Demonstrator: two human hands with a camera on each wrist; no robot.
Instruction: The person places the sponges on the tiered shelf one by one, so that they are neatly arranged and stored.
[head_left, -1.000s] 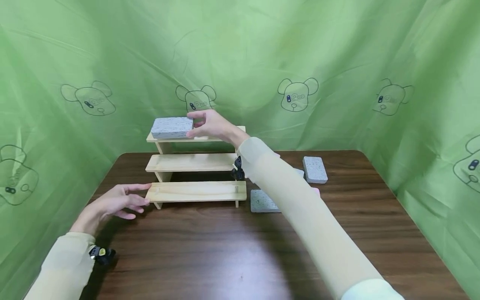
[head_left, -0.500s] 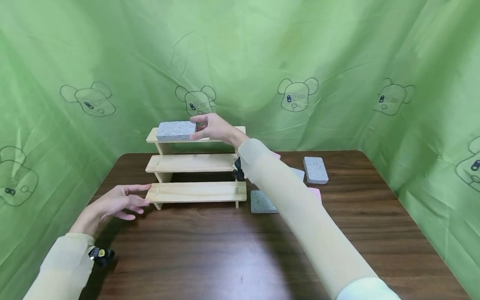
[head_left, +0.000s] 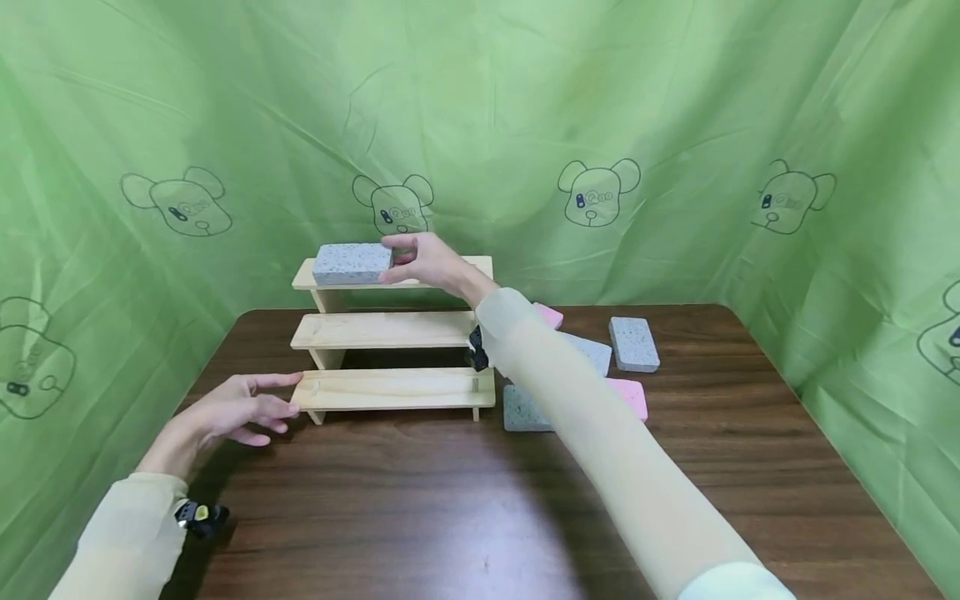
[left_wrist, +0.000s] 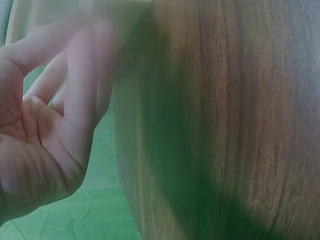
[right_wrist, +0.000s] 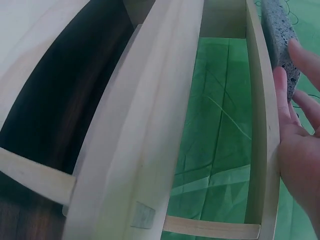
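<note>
A pale wooden three-step display stand [head_left: 393, 389] stands toward the back of the table. On its top step, near the left end, lies a grey speckled stone-like block [head_left: 352, 263]. My right hand [head_left: 429, 263] pinches the block's right end, thumb at the front and fingers behind. In the right wrist view the fingertips lie at the end of the block [right_wrist: 281, 47] beside the top board. With my left hand [head_left: 236, 412] I hold the left end of the lowest step between thumb and fingers; the other fingers hang loose. The left wrist view shows the stand's corner blurred.
Right of the stand lie several more blocks: a light grey one [head_left: 634, 344], a pink one [head_left: 628, 398], a small pink one [head_left: 549, 314] and a darker grey one [head_left: 525, 408]. My right sleeve [head_left: 592, 433] partly covers them. A green curtain [head_left: 480, 100] hangs behind.
My right hand has lowered the block slightly and moved it a little right, onto the top step; over the last half second it holds nearly still. The left hand stays at the lowest step.
</note>
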